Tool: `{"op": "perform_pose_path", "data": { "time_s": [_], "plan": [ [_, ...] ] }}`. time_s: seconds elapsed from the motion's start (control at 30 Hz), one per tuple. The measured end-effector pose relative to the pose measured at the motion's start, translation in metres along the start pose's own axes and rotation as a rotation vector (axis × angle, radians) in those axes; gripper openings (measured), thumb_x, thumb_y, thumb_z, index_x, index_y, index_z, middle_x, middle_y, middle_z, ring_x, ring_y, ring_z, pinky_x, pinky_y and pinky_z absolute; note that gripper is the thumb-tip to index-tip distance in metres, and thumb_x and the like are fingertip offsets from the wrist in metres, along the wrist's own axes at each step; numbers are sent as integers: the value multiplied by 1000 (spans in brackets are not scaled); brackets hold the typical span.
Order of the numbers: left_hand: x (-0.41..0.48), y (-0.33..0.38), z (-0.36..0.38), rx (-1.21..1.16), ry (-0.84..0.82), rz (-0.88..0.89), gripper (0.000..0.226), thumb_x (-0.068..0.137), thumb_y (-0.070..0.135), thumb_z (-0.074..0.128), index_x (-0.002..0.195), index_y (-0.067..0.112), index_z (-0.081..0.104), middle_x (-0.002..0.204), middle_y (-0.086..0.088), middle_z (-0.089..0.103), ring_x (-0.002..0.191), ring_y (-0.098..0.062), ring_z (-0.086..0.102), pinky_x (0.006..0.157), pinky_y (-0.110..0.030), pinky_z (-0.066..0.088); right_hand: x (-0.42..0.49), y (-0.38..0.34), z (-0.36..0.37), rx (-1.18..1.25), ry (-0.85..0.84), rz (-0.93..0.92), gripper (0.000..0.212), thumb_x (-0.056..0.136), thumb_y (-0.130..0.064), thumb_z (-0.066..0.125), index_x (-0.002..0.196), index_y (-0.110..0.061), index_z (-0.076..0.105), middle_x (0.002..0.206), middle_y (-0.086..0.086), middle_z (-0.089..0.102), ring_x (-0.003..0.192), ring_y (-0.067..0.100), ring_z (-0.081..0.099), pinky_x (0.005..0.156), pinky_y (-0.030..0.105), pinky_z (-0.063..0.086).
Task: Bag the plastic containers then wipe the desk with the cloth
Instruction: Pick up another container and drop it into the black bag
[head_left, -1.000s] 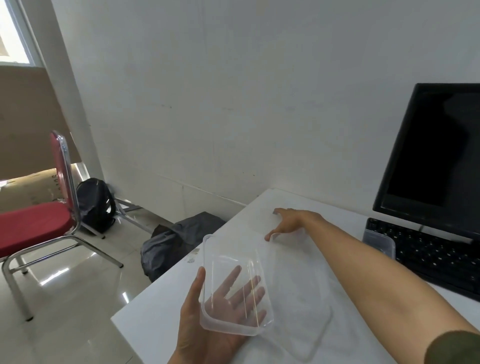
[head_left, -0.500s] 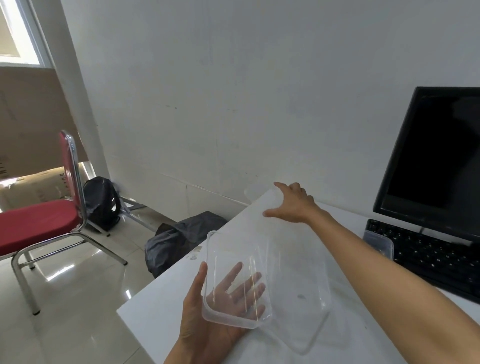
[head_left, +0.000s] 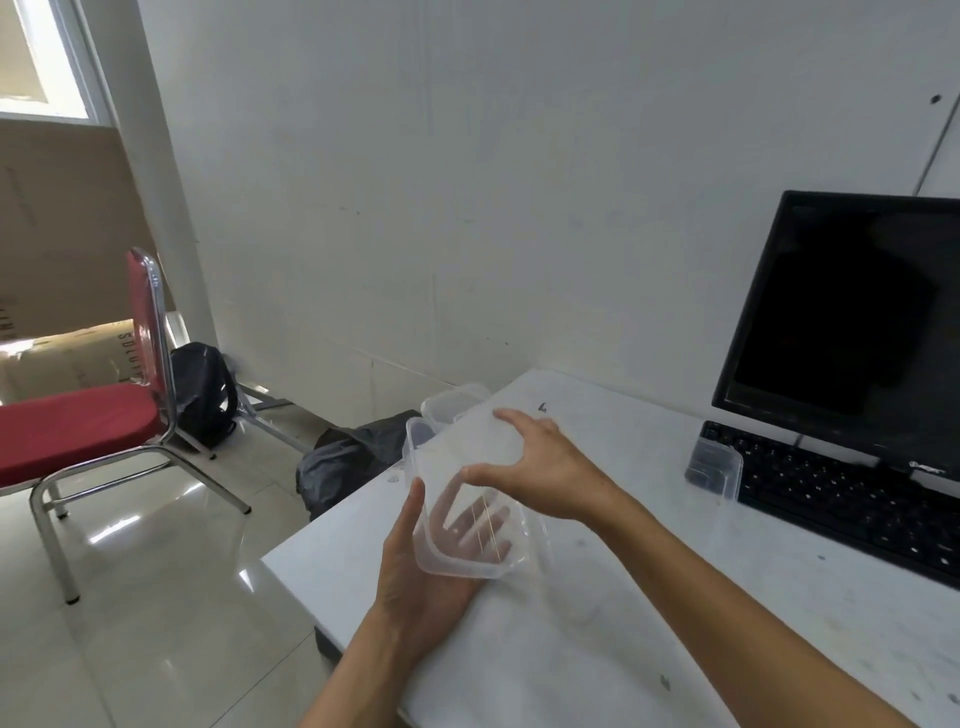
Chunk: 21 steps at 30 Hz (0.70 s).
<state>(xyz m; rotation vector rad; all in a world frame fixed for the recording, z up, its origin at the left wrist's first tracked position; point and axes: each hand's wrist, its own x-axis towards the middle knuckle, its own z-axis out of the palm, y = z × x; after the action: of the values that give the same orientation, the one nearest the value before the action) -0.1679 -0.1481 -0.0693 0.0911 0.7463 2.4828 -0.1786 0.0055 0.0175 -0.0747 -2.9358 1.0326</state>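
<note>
Cradling clear container (head_left: 462, 558) at desk (head_left: 675, 597) left edge, left hand (head_left: 415, 587); right hand (head_left: 545, 467) grips second container (head_left: 452, 402) against it.

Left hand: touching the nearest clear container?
Touching. Head view: left hand cups the nearest clear container from below, thumb along its side, fingers showing through the plastic.
</note>
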Motion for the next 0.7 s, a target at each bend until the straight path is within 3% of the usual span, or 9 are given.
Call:
{"op": "perform_pose_path", "data": {
  "time_s": [0.07,0.17,0.4,0.7],
  "plan": [
    [-5,-5,1,87,14,80,97,60,56,87,144,20,53,146,-21,54,131,-39,55,105,-56,46,-17,-2,8,197,-113,43,90,71,-66,72,150,-36,39,153,3,43,135,20,46,103,38,43],
    [-13,-10,5,233,40,149,90,52,64,87,131,26,65,134,-16,65,122,-33,64,86,-47,57,-33,-7,19,320,-137,76,86,76,-65,70,150,-32,40,153,4,45,131,18,51,93,32,43],
    [-21,-13,11,324,11,238,80,46,73,84,115,35,73,125,-5,72,117,-21,68,86,-40,60,-46,-18,37,436,-46,96,91,75,-67,71,152,-31,38,157,3,39,138,17,44,91,30,41],
    [-25,-11,7,302,-6,233,95,43,72,86,127,31,62,127,-5,71,116,-22,69,79,-38,61,-48,-23,45,453,4,107,85,78,-63,70,151,-33,38,156,4,39,138,22,42,97,36,44]
  ]
}}
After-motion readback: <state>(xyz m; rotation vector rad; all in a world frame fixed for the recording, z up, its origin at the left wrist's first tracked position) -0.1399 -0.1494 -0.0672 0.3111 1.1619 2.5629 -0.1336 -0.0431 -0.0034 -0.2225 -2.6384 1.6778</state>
